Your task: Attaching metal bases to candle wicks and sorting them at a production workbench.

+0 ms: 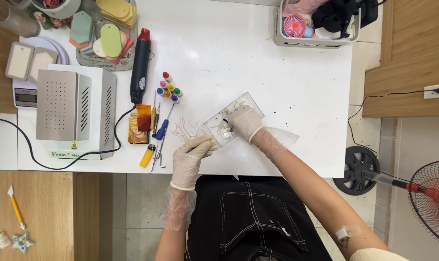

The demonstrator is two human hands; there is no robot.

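- Far left of the clear mold, we see a boxy grey metal machine (74, 108) with perforated, louvred sides standing on the white table (287, 96), its black cord looping off the near edge.
- Between that machine and the mold lies a black heat gun (141, 67) with a red nozzle, smooth and tapered, and beyond it a cluster of small dropper bottles (168, 87) with coloured caps.
- Just left of the mold, our left hand (190, 159) in a thin, wrinkly translucent glove pinches the mold's near corner, fingers closed on its edge beside a loose scatter of pale thread-like strips (183, 129).
- The clear plastic mold (218, 126) itself lies flat, rectangular and glossy, near the table's front edge, with small whitish pieces inside.
- On the mold's right half, our right hand (246, 122), gloved too, presses down with fingers curled together into the cavity; we cannot tell what the fingertips grip.
- We judge the slick gloves could slip on the glossy plastic, tipping the mold and spilling the pieces; the strips could snag on a sleeve.
- Far right of the mold, a white slotted basket (316, 42) holds a pink handheld fan (295, 25).
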